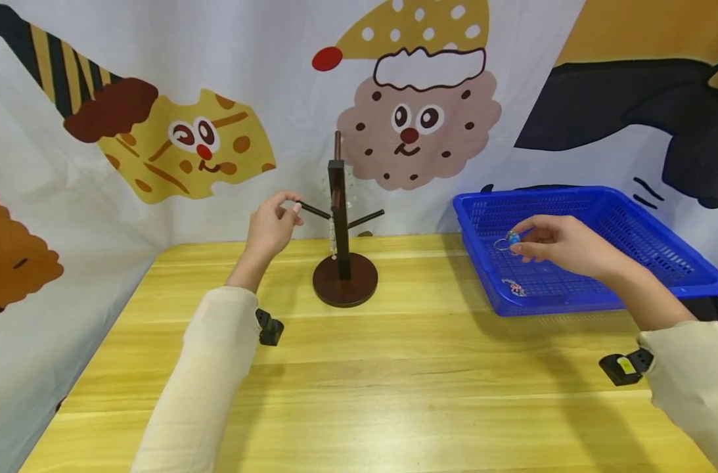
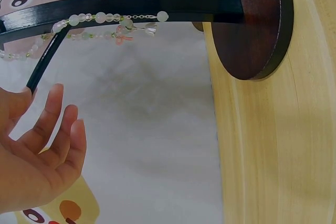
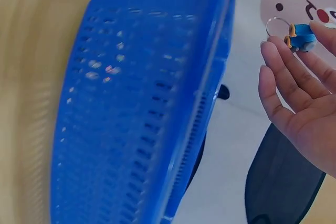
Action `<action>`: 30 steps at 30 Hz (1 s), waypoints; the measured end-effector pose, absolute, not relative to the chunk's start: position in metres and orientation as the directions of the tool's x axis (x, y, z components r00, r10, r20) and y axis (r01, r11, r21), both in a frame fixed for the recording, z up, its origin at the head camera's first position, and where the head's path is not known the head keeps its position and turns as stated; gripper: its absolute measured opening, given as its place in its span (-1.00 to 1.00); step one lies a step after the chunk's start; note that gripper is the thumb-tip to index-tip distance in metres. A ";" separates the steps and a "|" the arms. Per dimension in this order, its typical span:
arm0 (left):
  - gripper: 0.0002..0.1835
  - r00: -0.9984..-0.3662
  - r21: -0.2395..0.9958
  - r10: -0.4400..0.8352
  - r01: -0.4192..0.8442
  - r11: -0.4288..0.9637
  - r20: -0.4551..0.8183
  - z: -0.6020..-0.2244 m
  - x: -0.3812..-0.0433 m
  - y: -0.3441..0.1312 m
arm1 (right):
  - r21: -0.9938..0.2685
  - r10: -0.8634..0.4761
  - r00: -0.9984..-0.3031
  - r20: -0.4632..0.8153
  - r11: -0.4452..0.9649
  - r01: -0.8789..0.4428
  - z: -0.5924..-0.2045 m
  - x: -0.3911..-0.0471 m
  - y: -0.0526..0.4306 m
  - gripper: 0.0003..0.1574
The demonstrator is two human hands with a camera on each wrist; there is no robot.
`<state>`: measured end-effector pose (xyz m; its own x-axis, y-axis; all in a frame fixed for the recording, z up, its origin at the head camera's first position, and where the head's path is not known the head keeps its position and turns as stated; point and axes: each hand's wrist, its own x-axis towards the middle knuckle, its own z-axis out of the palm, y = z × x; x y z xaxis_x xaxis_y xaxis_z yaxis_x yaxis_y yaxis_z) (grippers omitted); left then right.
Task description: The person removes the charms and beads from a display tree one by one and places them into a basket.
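I am lifting a small blue keyring charm (image 1: 510,239), pinched in my right hand (image 1: 562,248), over the blue plastic basket (image 1: 660,276), while my left hand (image 1: 271,226) is pinching the dark wooden stand's peg (image 1: 314,210); next, I judge, comes threading the ring onto a peg.

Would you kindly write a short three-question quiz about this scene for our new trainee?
1. True or false: the right hand holds a keyring above the blue basket.
2. What does the left hand touch: (a) the stand's base, (b) a peg of the wooden stand, (c) the basket?
3. What already hangs on the stand?

Key: 1 true. 2 b. 3 a beaded bracelet.
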<state>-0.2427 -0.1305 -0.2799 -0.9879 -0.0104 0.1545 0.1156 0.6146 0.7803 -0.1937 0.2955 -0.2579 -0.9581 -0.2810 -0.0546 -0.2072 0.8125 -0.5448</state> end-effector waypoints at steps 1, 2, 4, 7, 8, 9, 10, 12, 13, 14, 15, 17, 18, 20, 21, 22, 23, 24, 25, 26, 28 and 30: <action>-0.72 -0.988 0.779 -0.010 0.116 0.616 0.155 -0.280 -0.243 -0.131 | -0.542 -0.280 -0.959 -0.053 0.814 -0.208 -0.260 -0.193 0.298 -0.51; -0.72 -0.988 0.779 -0.010 0.116 0.617 0.155 -0.280 -0.243 -0.131 | -0.540 -0.279 -0.959 -0.051 0.816 -0.208 -0.262 -0.192 0.301 -0.52; -0.72 -0.988 0.778 -0.012 0.114 0.618 0.154 -0.281 -0.243 -0.131 | -0.543 -0.279 -0.959 -0.054 0.814 -0.206 -0.267 -0.190 0.306 -0.53; -0.72 -0.988 0.780 -0.013 0.111 0.616 0.152 -0.281 -0.243 -0.131 | -0.547 -0.284 -0.957 -0.058 0.811 -0.207 -0.275 -0.188 0.312 -0.54; -0.72 -0.988 0.781 -0.013 0.111 0.615 0.151 -0.281 -0.243 -0.131 | -0.551 -0.284 -0.957 -0.059 0.809 -0.206 -0.278 -0.187 0.314 -0.55; -0.72 -0.988 0.782 -0.013 0.112 0.614 0.152 -0.281 -0.243 -0.131 | -0.554 -0.286 -0.956 -0.059 0.807 -0.207 -0.280 -0.186 0.315 -0.55; -0.72 -0.988 0.782 -0.013 0.112 0.613 0.152 -0.281 -0.243 -0.131 | -0.558 -0.290 -0.955 -0.059 0.803 -0.209 -0.283 -0.185 0.317 -0.56; -0.72 -0.988 0.782 -0.013 0.113 0.613 0.153 -0.282 -0.243 -0.131 | -0.562 -0.296 -0.954 -0.054 0.799 -0.216 -0.287 -0.184 0.319 -0.57; -0.72 -0.988 0.783 -0.013 0.113 0.612 0.153 -0.282 -0.243 -0.131 | -0.564 -0.298 -0.953 -0.052 0.797 -0.218 -0.289 -0.183 0.319 -0.58; -0.72 -0.988 0.782 -0.012 0.115 0.612 0.155 -0.282 -0.243 -0.131 | -0.565 -0.301 -0.952 -0.050 0.795 -0.222 -0.290 -0.183 0.320 -0.59; -0.72 -0.988 0.782 -0.011 0.116 0.612 0.156 -0.282 -0.243 -0.131 | -0.564 -0.306 -0.951 -0.050 0.794 -0.226 -0.292 -0.182 0.320 -0.59; -0.72 -0.988 0.782 -0.010 0.119 0.611 0.157 -0.282 -0.243 -0.131 | -0.566 -0.311 -0.949 -0.050 0.791 -0.229 -0.294 -0.181 0.321 -0.59; -0.72 -0.987 0.783 -0.009 0.120 0.611 0.159 -0.282 -0.243 -0.131 | -0.569 -0.313 -0.948 -0.049 0.789 -0.231 -0.295 -0.180 0.321 -0.60; -0.72 -0.987 0.782 -0.007 0.124 0.611 0.161 -0.282 -0.242 -0.131 | -0.574 -0.317 -0.947 -0.050 0.785 -0.233 -0.296 -0.180 0.321 -0.60; -0.72 -0.987 0.782 -0.007 0.124 0.611 0.162 -0.281 -0.242 -0.131 | -0.579 -0.320 -0.946 -0.051 0.781 -0.233 -0.297 -0.180 0.321 -0.60; -0.72 -0.987 0.782 -0.007 0.124 0.611 0.162 -0.281 -0.242 -0.131 | -0.588 -0.322 -0.945 -0.054 0.775 -0.230 -0.298 -0.180 0.321 -0.61; -0.72 -0.987 0.782 -0.008 0.123 0.611 0.161 -0.281 -0.241 -0.131 | -0.596 -0.326 -0.944 -0.057 0.769 -0.230 -0.298 -0.180 0.322 -0.61; -0.72 -0.987 0.782 -0.008 0.122 0.612 0.161 -0.281 -0.241 -0.131 | -0.599 -0.330 -0.942 -0.058 0.766 -0.231 -0.299 -0.180 0.322 -0.62; -0.72 -0.987 0.781 -0.009 0.122 0.613 0.161 -0.281 -0.241 -0.131 | -0.602 -0.332 -0.941 -0.060 0.764 -0.231 -0.299 -0.180 0.322 -0.62; -0.72 -0.987 0.781 -0.009 0.121 0.613 0.161 -0.281 -0.241 -0.131 | -0.606 -0.333 -0.941 -0.064 0.762 -0.228 -0.299 -0.180 0.322 -0.62; -0.72 -0.987 0.779 -0.008 0.122 0.615 0.161 -0.281 -0.241 -0.131 | -0.611 -0.332 -0.941 -0.069 0.760 -0.223 -0.298 -0.180 0.322 -0.62; -0.72 -0.987 0.777 -0.008 0.123 0.617 0.162 -0.281 -0.241 -0.131 | -0.604 -0.328 -0.942 -0.071 0.765 -0.221 -0.296 -0.180 0.321 -0.62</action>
